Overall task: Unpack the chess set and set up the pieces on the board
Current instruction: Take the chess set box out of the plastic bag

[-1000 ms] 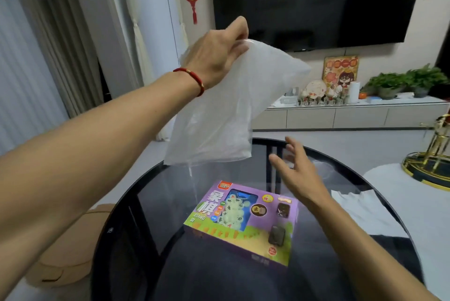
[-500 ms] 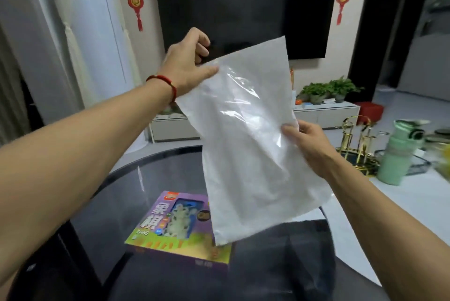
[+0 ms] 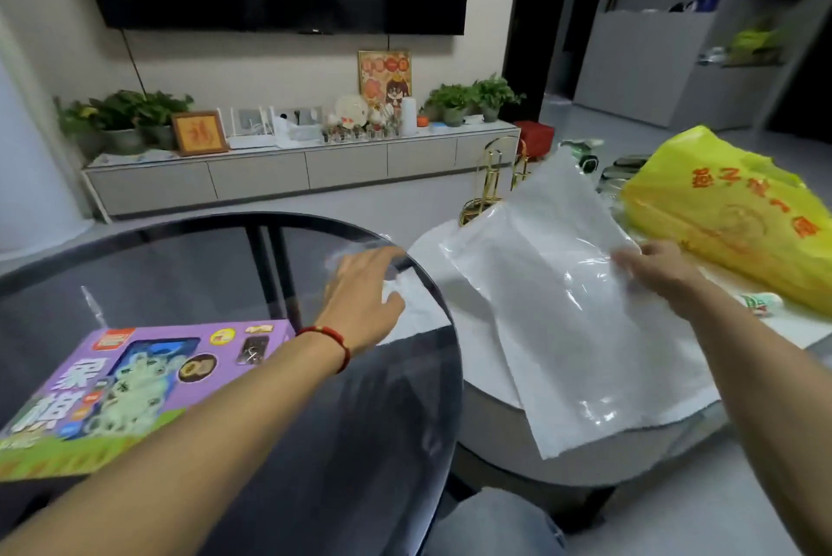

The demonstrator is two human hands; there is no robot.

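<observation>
1 chess box (image 3: 135,393) lies left of both fingers (image 3: 382,258).

Dark round table (image 3: 189,267): far half bare, purple box (image 3: 135,393) blocks near-left. White table (image 3: 765,330) to the right crowded by white bag (image 3: 562,308), yellow bag (image 3: 729,213), gold rack (image 3: 490,181) far.

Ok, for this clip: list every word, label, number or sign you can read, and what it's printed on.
"象棋" in large white characters, on the purple box lying on the black glass table.
Red logo tag at the box's top left corner: too blurred to read.
Small round badges on the box: too small to read.
Red characters on the yellow plastic bag: blurred, not readable.
One gold character in the framed picture on the TV cabinet: not readable.
White plastic bag: no print.
</observation>
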